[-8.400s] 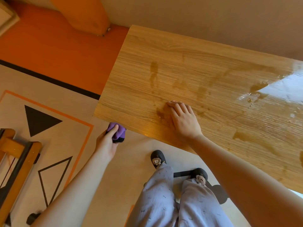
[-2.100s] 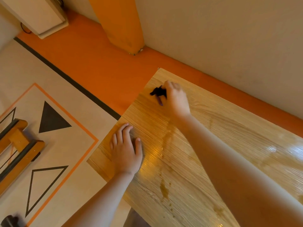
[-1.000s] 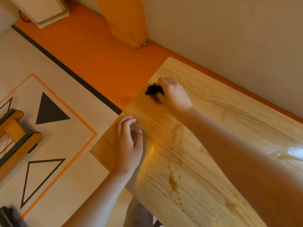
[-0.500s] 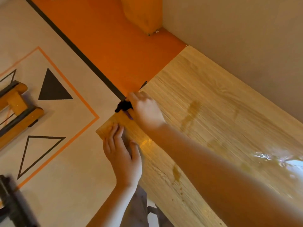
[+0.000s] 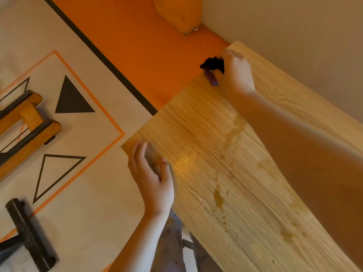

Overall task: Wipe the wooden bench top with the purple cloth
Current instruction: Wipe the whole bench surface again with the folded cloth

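Since half a second ago, my right hand (image 5: 236, 72) has run the purple cloth (image 5: 211, 77) along the counter (image 5: 245, 193) end to the far corner by the wall. Cloth bunched in curled fingers, poking out past the edge. Left hand (image 5: 154, 179) flat on the near corner, fingers straight. Wet streaks (image 5: 219, 197) between.

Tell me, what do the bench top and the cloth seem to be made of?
The bench top: wood or wood-look laminate, with fine straight grain lines; smooth, sealed finish, since light glints off it and damp streaks sit on top. The cloth: soft fabric, purple with a dark part, bunched under the right hand; weave too blurred to tell.
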`<state>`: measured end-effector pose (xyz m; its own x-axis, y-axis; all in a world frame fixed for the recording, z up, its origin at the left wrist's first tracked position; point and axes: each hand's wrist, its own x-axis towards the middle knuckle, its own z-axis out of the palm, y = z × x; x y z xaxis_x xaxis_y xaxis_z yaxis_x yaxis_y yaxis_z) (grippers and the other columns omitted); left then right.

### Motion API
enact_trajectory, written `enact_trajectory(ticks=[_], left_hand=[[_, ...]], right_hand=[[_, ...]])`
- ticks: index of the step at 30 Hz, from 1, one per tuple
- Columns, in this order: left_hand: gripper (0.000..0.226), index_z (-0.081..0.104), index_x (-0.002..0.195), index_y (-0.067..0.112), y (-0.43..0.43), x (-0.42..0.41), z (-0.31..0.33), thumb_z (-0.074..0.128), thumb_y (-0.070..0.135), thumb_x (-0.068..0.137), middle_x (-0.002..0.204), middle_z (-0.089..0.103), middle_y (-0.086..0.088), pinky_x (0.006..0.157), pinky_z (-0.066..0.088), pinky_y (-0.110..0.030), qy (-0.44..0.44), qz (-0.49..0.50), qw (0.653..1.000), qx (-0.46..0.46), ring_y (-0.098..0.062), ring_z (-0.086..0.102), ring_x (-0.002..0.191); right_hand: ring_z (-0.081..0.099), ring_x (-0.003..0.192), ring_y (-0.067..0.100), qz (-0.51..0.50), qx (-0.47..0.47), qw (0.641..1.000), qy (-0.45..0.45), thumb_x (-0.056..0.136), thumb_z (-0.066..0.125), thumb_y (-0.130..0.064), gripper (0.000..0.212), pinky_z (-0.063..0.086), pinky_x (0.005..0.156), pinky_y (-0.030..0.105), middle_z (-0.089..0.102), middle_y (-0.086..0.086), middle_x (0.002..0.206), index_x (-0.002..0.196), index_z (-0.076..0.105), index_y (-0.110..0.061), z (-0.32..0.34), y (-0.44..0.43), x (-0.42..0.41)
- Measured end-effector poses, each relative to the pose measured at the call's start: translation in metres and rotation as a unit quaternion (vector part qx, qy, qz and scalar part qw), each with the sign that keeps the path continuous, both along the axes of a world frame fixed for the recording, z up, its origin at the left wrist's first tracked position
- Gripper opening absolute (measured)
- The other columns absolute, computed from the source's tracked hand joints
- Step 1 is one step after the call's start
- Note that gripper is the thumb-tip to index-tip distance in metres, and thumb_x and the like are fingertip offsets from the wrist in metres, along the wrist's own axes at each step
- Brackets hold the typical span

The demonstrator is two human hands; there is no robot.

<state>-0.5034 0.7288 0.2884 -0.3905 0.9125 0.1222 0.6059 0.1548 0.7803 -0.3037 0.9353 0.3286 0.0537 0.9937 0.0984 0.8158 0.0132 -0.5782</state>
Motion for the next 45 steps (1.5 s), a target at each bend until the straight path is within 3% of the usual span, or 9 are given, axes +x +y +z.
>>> enact_trajectory(ticks=[5,9,14,18,26,30,38,41,45], left_hand=[[0.058,0.028,0.143,0.011,-0.017,0.019,0.007,0.058,0.019,0.094,0.137,0.046,-0.01,0.094,0.05,-0.021,-0.219,0.17,0.959,-0.055,-0.012,0.053,0.116],[0.047,0.032,0.142,0.011,-0.038,0.045,0.016,0.049,0.013,0.098,0.124,0.053,-0.005,0.07,0.048,-0.005,-0.265,0.199,0.938,-0.102,-0.002,0.057,0.096],[0.035,0.037,0.129,0.01,-0.038,0.046,0.013,0.05,0.007,0.097,0.094,0.057,-0.002,0.065,0.049,-0.031,-0.295,0.203,0.926,-0.122,-0.012,0.056,0.073],[0.038,0.038,0.135,0.018,-0.038,0.051,0.021,0.048,0.018,0.099,0.117,0.055,0.0,0.076,0.051,-0.025,-0.294,0.233,0.919,-0.12,-0.021,0.058,0.101],[0.039,0.037,0.141,0.015,-0.037,0.051,0.025,0.034,0.023,0.104,0.138,0.047,-0.013,0.085,0.052,-0.019,-0.364,0.251,0.885,-0.147,-0.021,0.056,0.112],[0.048,0.029,0.15,0.017,-0.036,0.052,0.028,0.029,0.032,0.104,0.153,0.035,-0.009,0.115,0.031,-0.044,-0.396,0.279,0.856,-0.183,-0.027,0.038,0.138],[0.044,0.038,0.146,0.013,-0.037,0.051,0.022,0.027,0.025,0.105,0.15,0.041,-0.005,0.11,0.028,-0.022,-0.376,0.275,0.872,-0.149,-0.017,0.038,0.137],[0.046,0.035,0.148,0.019,-0.041,0.049,0.017,0.027,0.033,0.105,0.152,0.039,-0.005,0.117,0.026,-0.043,-0.39,0.272,0.861,-0.177,-0.022,0.038,0.139],[0.047,0.033,0.149,0.019,-0.041,0.048,0.014,0.027,0.034,0.105,0.152,0.039,-0.008,0.116,0.028,-0.048,-0.402,0.281,0.851,-0.185,-0.027,0.038,0.139]], right_hand=[[0.056,0.103,0.026,0.089,-0.017,0.996,0.02,0.088,0.053,-0.005,0.027,0.046,0.073,0.028,0.055,0.012,0.117,0.115,0.052,-0.007,0.003,-0.041,-0.053],[0.054,0.1,0.031,0.201,0.017,0.977,0.071,0.087,0.057,-0.005,0.023,0.049,0.079,0.042,0.06,0.015,0.106,0.11,0.057,-0.002,-0.002,-0.094,-0.112],[0.056,0.083,0.029,0.325,0.026,0.941,0.094,0.082,0.065,-0.005,0.013,0.049,0.068,0.04,0.064,0.012,0.087,0.094,0.061,-0.003,-0.009,-0.134,-0.162],[0.048,0.084,0.019,0.344,-0.001,0.935,0.092,0.084,0.062,-0.009,0.01,0.045,0.073,0.033,0.06,0.006,0.089,0.094,0.058,-0.008,-0.007,-0.105,-0.149],[0.049,0.088,0.014,0.375,-0.086,0.917,0.108,0.082,0.061,-0.01,0.01,0.041,0.067,0.026,0.059,-0.002,0.091,0.09,0.059,-0.015,0.002,-0.076,-0.159],[0.049,0.09,0.014,0.446,-0.096,0.885,0.095,0.085,0.057,-0.009,0.012,0.041,0.072,0.025,0.057,-0.001,0.094,0.095,0.06,-0.015,0.0,-0.097,-0.15],[0.051,0.082,0.016,0.505,-0.156,0.846,0.069,0.085,0.058,-0.009,0.009,0.04,0.066,0.028,0.061,0.002,0.088,0.093,0.062,-0.012,0.01,-0.118,-0.102],[0.05,0.084,0.015,0.48,-0.135,0.864,0.067,0.086,0.057,-0.01,0.008,0.042,0.069,0.03,0.059,0.002,0.092,0.093,0.061,-0.011,0.011,-0.101,-0.117],[0.046,0.087,0.01,0.389,-0.082,0.913,0.094,0.086,0.059,-0.013,0.013,0.037,0.067,0.021,0.059,-0.001,0.096,0.1,0.06,-0.013,0.0,-0.097,-0.137]])
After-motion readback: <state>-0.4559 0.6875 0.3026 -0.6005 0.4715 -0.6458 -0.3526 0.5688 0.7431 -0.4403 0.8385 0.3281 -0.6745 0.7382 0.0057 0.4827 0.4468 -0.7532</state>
